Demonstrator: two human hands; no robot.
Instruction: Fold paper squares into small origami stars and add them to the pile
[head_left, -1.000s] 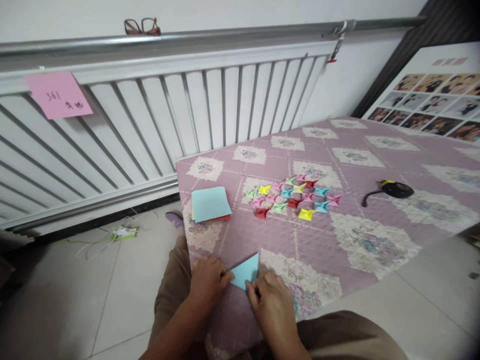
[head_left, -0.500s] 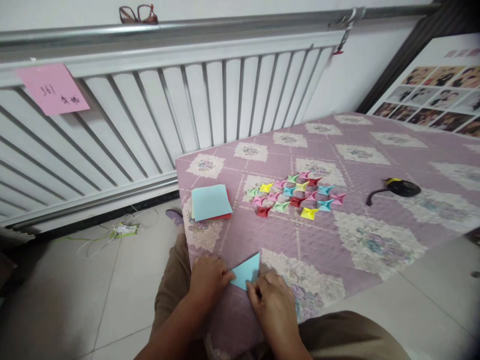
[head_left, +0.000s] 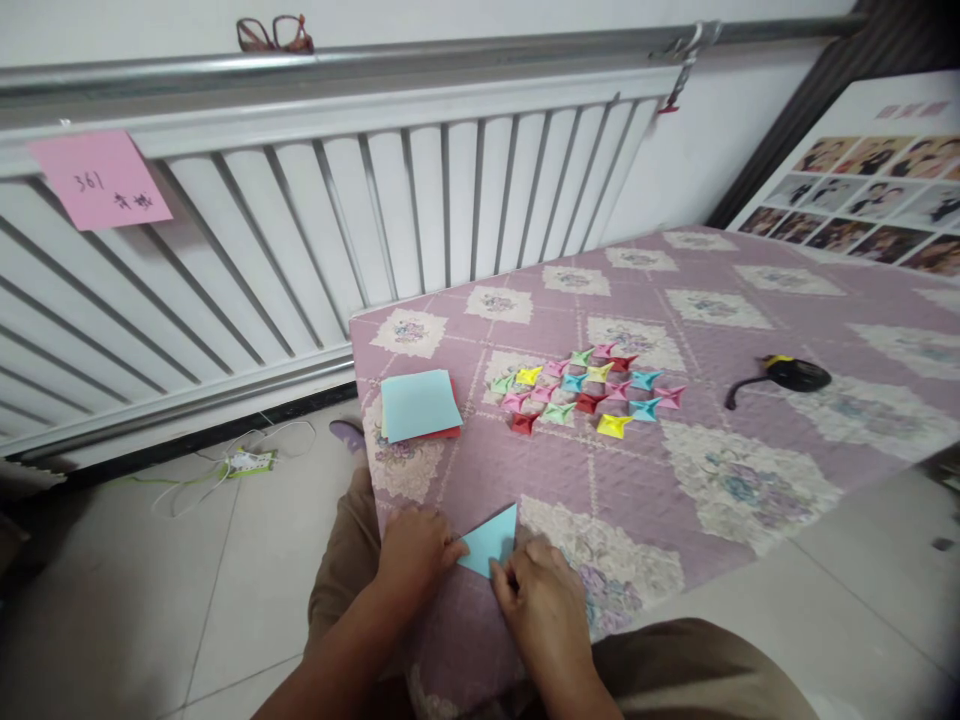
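Note:
A light-blue sheet of paper (head_left: 492, 538), folded into a triangle, lies on the cloth near the table's front corner. My left hand (head_left: 417, 545) has its thumb on the paper's left corner, its fingers curled beside it. At the lower right edge, my right hand (head_left: 546, 590) grips the same paper with thumb and fingertips; part of that edge is hidden under the hand. Beyond my left hand is a stack of square paper (head_left: 421, 406), blue on top with red and pale edges showing. Several small folded paper pieces (head_left: 590, 404) in many colours sit in rows farther off.
A purple patterned tablecloth (head_left: 540, 460) covers the table. To the right lies a black object with a thin curved handle (head_left: 799, 374). A white radiator (head_left: 450, 200) runs behind, with a pink note (head_left: 101, 180) on it. A photo board (head_left: 862, 180) leans at the far right.
The view has shifted very slightly. Both hands keep their places on the folded blue paper, with no clear change in its shape.

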